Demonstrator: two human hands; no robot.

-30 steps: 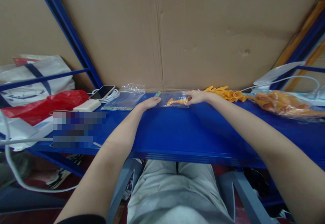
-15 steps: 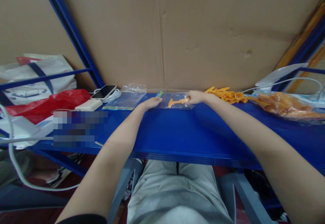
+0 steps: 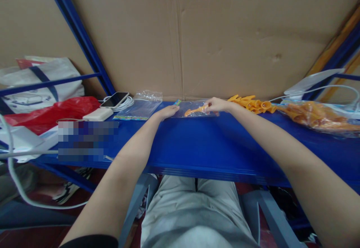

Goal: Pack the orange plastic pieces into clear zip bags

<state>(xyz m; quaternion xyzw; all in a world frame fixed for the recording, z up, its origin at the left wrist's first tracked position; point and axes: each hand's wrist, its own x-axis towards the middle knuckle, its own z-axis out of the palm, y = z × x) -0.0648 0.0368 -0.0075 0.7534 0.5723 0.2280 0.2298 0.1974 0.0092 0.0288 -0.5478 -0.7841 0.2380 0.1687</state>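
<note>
A clear plastic bag [image 3: 181,110] with a colourful header strip lies across the back of the blue table. Its header end is pinched in my left hand [image 3: 169,111]. Inside the bag, or partly so, is an orange plastic piece [image 3: 194,110] with a flared end pointing left. My right hand [image 3: 216,105] has its fingers closed on that piece's right end, at the bag's right side. Just right of this hand sits a pile of orange plastic pieces [image 3: 253,105], some with hollow, cone-like ends. What exactly the pieces are, I cannot tell.
Flat clear bags [image 3: 143,107] lie left of my left hand. Further left are a phone [image 3: 115,100] on a coiled white cable, a white box [image 3: 98,115] and a red plastic bag [image 3: 56,113]. A filled bag of orange pieces [image 3: 323,117] lies at right. Cardboard [image 3: 225,38] stands behind.
The orange piece has shifted slightly left and tilted, its right end higher. My right hand has changed its finger position at the bag's right side. My left hand stays at the header.
</note>
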